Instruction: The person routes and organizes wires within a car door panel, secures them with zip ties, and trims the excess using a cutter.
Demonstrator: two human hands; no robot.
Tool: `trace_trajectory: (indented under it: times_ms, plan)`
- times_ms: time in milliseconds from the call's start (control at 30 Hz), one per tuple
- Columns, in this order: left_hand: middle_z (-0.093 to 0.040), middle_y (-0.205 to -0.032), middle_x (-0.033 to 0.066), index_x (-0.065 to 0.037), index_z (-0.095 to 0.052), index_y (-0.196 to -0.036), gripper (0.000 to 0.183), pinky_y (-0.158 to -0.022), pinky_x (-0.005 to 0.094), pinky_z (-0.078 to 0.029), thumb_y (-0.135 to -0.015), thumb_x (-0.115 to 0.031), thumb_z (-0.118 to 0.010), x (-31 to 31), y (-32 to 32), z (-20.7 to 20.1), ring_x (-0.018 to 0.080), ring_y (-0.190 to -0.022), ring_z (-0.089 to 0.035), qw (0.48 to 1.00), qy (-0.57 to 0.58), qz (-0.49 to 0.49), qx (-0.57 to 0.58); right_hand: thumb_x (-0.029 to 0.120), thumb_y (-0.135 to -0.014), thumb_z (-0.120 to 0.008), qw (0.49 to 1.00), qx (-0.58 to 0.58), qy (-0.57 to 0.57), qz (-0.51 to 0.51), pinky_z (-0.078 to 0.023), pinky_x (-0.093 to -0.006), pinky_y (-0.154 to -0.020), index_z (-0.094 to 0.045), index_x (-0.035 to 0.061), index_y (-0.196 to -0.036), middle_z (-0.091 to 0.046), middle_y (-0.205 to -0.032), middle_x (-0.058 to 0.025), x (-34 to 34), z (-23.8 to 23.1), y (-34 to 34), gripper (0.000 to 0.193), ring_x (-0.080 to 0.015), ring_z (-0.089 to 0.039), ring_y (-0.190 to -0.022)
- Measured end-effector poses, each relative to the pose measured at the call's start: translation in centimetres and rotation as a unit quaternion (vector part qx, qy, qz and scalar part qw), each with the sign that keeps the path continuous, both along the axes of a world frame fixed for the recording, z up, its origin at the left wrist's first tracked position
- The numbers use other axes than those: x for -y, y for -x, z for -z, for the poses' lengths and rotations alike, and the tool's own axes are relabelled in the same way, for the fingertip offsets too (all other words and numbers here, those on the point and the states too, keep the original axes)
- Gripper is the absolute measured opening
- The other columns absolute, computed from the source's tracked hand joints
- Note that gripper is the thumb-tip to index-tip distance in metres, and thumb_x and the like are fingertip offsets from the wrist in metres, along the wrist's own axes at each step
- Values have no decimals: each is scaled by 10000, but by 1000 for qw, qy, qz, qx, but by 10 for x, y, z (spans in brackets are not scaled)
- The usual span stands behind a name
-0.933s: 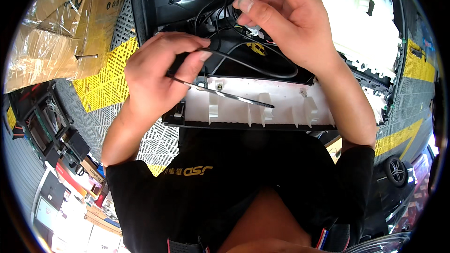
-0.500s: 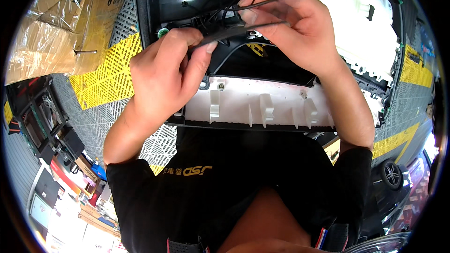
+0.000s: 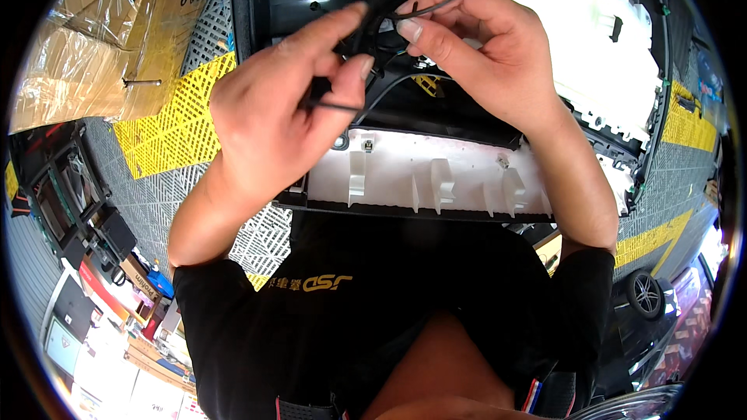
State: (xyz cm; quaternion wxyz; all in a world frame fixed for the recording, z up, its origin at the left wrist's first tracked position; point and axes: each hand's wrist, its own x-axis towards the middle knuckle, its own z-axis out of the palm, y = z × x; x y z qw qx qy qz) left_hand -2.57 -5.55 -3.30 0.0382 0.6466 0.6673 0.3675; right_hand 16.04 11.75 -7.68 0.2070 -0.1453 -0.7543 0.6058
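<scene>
My right hand (image 3: 490,54) pinches a thin black cable (image 3: 436,9) between thumb and forefinger, over a cluster of dark wiring (image 3: 377,50). To its left, my left hand (image 3: 280,101) has thumb and forefinger spread apart, close to the same wiring; its other fingers are mostly hidden. A short black strand (image 3: 334,106) crosses in front of the left thumb, and I cannot make out where it leads. Motion smears the dark strands by the left fingertips. Beneath both hands lies a large black vehicle trim panel (image 3: 272,27). A grey-black cable (image 3: 397,84) curves across it.
White moulded sections of the panel lie at the near edge (image 3: 467,179) and on the right (image 3: 591,39). A plastic-wrapped cardboard box (image 3: 101,47) stands at the left, above grey and yellow floor grating (image 3: 171,117). A car wheel (image 3: 645,292) shows at the lower right.
My left thumb and forefinger have parted from a black strip they pinched, and the forefinger now reaches up toward the wiring. The right hand keeps its pinch, almost in place.
</scene>
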Motion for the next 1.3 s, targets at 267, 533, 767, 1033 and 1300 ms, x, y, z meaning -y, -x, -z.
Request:
trace_trajectory:
  times_ms: [267,533,767,1033,1300]
  plan:
    - [-762,-807,47,-38,-814,-1352,495,-593,224,-542,-862,2,-874,3,8,8,50,-648,-656,997,46,-56,-24,0,-1054,-765,986,-33,151,69,-665,-282,-866,-723,-23,-1233,-794,-1098,-82,2,8,0,185,-154,-793,-963]
    - [-801,-879,96,-74,-829,-1293,451,-621,315,-597,-846,-39,-869,6,12,-4,186,-679,-738,988,77,-64,-121,-20,-1050,-759,981,-50,163,90,-668,-282,-866,-728,-24,-1286,-800,-1132,-96,-3,7,-3,239,-151,-795,-981]
    - [-826,-1012,135,-7,-801,-1330,390,-780,278,-615,-942,2,-836,-11,8,-5,172,-875,-802,998,42,-38,20,128,-1043,-811,999,-27,32,-14,-624,-257,-829,-807,38,-1267,-831,-1084,-64,1,0,0,241,-113,-792,-962]
    - [-800,-1209,170,21,-814,-1218,288,-870,305,-633,-931,26,-840,-17,1,3,237,-1007,-805,998,50,-2,-38,172,-1035,-824,998,-7,-29,-54,-621,-275,-817,-817,33,-1231,-824,-1085,-71,-8,-4,-2,240,-157,-791,-950]
    - [-780,-1306,148,-6,-783,-1296,366,-833,369,-666,-932,33,-780,-12,-4,1,297,-974,-813,997,57,39,-35,159,-1044,-816,998,25,-1,-60,-613,-287,-838,-775,-15,-1268,-812,-1072,-92,-11,-7,-2,287,-150,-775,-970]
